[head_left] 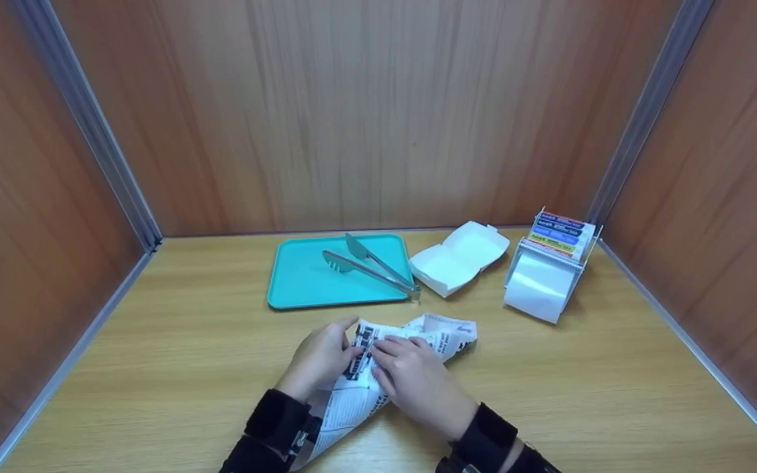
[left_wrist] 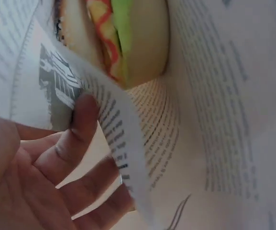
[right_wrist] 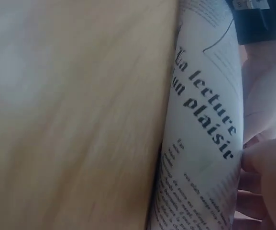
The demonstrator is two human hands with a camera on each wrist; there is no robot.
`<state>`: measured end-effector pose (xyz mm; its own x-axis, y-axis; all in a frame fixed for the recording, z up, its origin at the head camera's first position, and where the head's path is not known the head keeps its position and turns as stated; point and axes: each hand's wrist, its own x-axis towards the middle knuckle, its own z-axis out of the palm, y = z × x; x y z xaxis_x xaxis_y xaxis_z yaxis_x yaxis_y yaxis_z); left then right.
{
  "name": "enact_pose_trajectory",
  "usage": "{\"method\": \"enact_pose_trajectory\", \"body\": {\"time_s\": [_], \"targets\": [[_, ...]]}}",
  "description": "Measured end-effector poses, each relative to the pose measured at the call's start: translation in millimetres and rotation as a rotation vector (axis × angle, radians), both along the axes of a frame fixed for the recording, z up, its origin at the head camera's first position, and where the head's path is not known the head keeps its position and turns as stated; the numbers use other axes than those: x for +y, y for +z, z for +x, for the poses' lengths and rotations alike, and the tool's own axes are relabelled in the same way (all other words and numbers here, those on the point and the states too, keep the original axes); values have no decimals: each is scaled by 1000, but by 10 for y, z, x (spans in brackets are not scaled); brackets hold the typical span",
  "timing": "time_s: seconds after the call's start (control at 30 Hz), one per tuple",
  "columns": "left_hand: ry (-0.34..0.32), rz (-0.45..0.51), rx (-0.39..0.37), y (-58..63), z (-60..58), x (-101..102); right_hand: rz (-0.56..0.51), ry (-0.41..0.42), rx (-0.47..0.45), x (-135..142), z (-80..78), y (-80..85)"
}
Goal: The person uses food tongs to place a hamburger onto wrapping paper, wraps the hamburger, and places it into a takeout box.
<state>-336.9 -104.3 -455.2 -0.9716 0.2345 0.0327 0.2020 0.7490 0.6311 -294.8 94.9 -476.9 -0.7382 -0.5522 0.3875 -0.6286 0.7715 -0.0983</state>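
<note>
A sheet of newsprint-patterned wrapping paper (head_left: 352,408) lies loosely rolled at the table's front. Inside its folds, in the left wrist view, shows a sandwich (left_wrist: 145,40) in a bun, with green leaf and red sauce; the head view hides it. My left hand (head_left: 321,358) pinches the paper's left edge, thumb in front and other fingers behind. Across the top of the roll rests my right hand (head_left: 418,384), its fingers pressing on the paper. Large print, "La lecture un plaisir", runs along the roll (right_wrist: 200,110) in the right wrist view.
Behind the paper sits a turquoise tray (head_left: 299,279) with metal tongs (head_left: 378,272) lying across it. An open white takeaway box (head_left: 460,256) stands beside it. Farther right is a label roll dispenser (head_left: 543,279). Wood panels enclose the table's back and sides.
</note>
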Motion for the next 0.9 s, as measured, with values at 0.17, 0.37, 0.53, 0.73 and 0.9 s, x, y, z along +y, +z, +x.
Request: {"method": "enact_pose_trajectory", "body": {"time_s": [0.17,0.37,0.53,0.73,0.9], "targets": [[54,-154,201,267,95,-75,-4,-42,-2,-52,8,25],[-122,-158,180,421,321,146,1,-74,-14,-47,-40,19],[-221,-213,197,330,428,344,-4,-33,-101,16,-83,5],[-263,-202,152,345,466,357,-34,22,-213,103,-149,-8],[-258,-266,120,261,475,353,-40,23,-286,139,-186,-33]]}}
